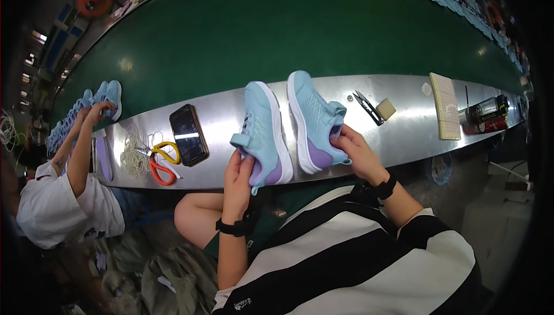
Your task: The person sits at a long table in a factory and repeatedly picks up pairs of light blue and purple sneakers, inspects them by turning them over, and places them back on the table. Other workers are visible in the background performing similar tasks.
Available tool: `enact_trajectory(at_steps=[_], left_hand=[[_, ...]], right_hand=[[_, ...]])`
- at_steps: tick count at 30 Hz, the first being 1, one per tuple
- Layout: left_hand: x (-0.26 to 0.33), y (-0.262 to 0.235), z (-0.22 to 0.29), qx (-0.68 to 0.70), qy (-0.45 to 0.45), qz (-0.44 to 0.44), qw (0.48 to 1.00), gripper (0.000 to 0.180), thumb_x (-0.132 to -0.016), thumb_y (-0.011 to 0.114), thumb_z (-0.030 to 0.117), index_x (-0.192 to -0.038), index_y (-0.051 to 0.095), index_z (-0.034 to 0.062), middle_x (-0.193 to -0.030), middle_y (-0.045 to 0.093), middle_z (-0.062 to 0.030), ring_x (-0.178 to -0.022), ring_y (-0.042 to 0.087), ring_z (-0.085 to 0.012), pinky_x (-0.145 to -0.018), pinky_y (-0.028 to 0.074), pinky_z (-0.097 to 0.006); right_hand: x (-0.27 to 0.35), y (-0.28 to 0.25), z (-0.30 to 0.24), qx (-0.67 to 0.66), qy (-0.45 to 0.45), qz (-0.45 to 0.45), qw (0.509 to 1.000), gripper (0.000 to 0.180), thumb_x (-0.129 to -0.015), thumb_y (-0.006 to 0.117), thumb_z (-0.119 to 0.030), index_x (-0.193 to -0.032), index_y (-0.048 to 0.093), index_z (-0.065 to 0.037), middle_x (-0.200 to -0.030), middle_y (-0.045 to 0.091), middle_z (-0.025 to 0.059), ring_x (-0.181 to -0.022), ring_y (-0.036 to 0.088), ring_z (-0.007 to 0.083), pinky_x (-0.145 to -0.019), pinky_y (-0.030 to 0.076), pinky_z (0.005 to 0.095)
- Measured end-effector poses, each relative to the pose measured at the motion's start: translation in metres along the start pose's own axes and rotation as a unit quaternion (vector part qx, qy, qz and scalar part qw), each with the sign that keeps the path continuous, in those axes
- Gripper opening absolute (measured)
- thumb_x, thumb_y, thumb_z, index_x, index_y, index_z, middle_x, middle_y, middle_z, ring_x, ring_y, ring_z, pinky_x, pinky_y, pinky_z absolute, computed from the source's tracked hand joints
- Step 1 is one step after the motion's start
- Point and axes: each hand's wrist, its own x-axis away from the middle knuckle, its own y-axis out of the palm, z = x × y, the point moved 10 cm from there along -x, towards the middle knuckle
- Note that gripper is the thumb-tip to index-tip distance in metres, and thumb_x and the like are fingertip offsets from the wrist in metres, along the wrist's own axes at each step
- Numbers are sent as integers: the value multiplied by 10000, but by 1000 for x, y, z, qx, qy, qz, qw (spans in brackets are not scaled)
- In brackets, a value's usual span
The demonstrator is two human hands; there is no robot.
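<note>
Two light blue sneakers with white soles and purple heels are held up side by side over the metal table edge, toes pointing away from me. My left hand (pixel 237 179) grips the left sneaker (pixel 258 124) at its heel, thumb near the collar. The right sneaker (pixel 312 121) is tilted, its sole edge turned toward the other shoe. My right hand (pixel 356 152) holds it by the heel opening, with some fingers hidden inside or behind the shoe. A narrow gap separates the two soles.
Left of the shoes lie a phone (pixel 189 134), scissors (pixel 164 156) and tangled white cord (pixel 135 153). To the right are thread snips (pixel 369 108), a yellowish block (pixel 385 109), a pale board (pixel 444 106) and a bottle (pixel 483 109). A co-worker (pixel 72 194) handles sneakers at left; a green surface (pixel 231 38) stretches beyond.
</note>
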Motion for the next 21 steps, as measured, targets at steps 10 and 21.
enact_trajectory(at_steps=[10,21], left_hand=[[21,21,1,260,18,-4,966,602,-968,519,228,-1504,284,89,-1461,408,-95,-1327,427,-240,-1120,341,-398],[33,20,72,-374,205,60,902,612,-821,745,107,-1370,491,13,-1240,558,-209,-1134,568,-285,-960,453,-374]], right_hand=[[6,40,-3,-205,-24,-34,978,678,-905,531,-43,-1511,230,-75,-1446,374,90,-1304,421,196,-1071,390,330],[22,23,-80,422,-257,43,868,852,-705,825,-302,-1427,437,-69,-1164,555,136,-1034,563,262,-912,470,371]])
